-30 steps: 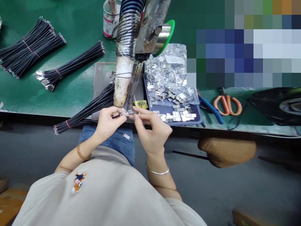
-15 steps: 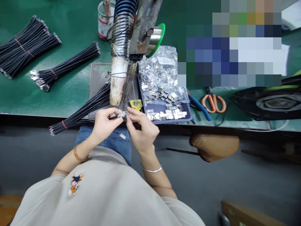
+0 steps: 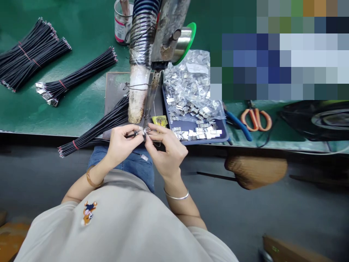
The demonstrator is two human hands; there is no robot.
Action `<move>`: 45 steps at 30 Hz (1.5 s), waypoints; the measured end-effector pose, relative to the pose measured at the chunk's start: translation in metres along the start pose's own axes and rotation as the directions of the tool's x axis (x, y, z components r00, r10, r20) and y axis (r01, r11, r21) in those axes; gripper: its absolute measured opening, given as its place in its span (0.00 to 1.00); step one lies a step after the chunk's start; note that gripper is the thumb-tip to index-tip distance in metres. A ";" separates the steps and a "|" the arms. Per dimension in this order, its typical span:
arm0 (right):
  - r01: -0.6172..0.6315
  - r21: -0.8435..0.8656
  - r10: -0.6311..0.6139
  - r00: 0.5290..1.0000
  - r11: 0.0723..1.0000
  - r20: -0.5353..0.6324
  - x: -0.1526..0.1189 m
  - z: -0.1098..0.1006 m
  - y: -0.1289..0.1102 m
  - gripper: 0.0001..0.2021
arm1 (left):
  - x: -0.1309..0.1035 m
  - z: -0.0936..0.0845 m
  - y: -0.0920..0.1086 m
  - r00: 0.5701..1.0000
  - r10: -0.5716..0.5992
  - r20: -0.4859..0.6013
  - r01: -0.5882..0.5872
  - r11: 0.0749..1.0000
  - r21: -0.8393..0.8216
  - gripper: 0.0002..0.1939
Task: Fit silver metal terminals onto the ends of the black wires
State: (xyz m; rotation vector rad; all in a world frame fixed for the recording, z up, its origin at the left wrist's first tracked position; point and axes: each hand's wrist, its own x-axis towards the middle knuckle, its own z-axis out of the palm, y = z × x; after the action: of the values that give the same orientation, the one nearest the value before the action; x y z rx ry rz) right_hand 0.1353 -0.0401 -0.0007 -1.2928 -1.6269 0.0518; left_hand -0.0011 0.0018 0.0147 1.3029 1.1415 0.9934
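My left hand (image 3: 122,142) pinches the end of a black cable at the table's front edge, just below the stained nozzle (image 3: 135,109). Facing it, my right hand (image 3: 167,147) has thumb and fingers closed at a small metal connector (image 3: 146,130) on that cable end; the fingertips hide part of it. A banded bundle of black cables (image 3: 100,125) lies to the left, on a brown board (image 3: 113,85). Another cable end with a silver connector (image 3: 144,157) hangs over my lap. To the right, a blue tray (image 3: 224,136) holds loose metal connectors and a plastic bag of them.
More cable bundles (image 3: 77,75) lie at the left on the green table (image 3: 87,22). A tin can (image 3: 120,27) and a solder spool (image 3: 183,43) stand behind. Blue-handled pliers (image 3: 240,125) and orange-handled scissors (image 3: 256,120) lie right of the tray. A wooden stool (image 3: 256,171) is below.
The view has shifted slightly, moving the tray and tools rightward in the picture. My right fingers have moved a little around the connector; both hands stay together.
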 end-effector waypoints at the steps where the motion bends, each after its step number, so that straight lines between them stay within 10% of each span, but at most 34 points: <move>1: -0.006 0.007 0.006 1.000 1.000 0.000 -0.001 0.000 0.000 0.07 | 0.000 0.000 0.000 1.000 -0.009 0.015 0.009 1.000 0.004 0.06; 29: 0.076 -0.031 -0.074 0.995 0.997 0.068 0.002 -0.004 0.004 0.08 | 0.003 -0.001 -0.005 0.996 -0.066 0.056 0.066 0.998 -0.004 0.07; 37: 0.163 0.037 -0.166 0.980 0.986 0.108 -0.005 -0.009 0.008 0.07 | 0.000 -0.021 0.010 0.932 -0.052 0.358 0.055 0.998 0.000 0.11; 41: -0.076 0.150 0.068 0.996 0.986 0.061 -0.008 -0.007 0.003 0.05 | -0.007 -0.028 0.014 0.939 0.030 0.342 -0.072 0.991 0.110 0.06; 45: -0.407 0.308 0.341 0.907 0.860 0.247 -0.005 -0.006 -0.001 0.06 | -0.011 -0.030 0.010 0.921 0.063 0.385 -0.118 0.985 0.122 0.07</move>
State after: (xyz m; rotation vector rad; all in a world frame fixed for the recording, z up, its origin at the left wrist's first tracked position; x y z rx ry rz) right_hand 0.1383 -0.0469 -0.0007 -1.3295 -1.4072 0.6954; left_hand -0.0315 -0.0030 0.0269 1.5958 0.8695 0.6903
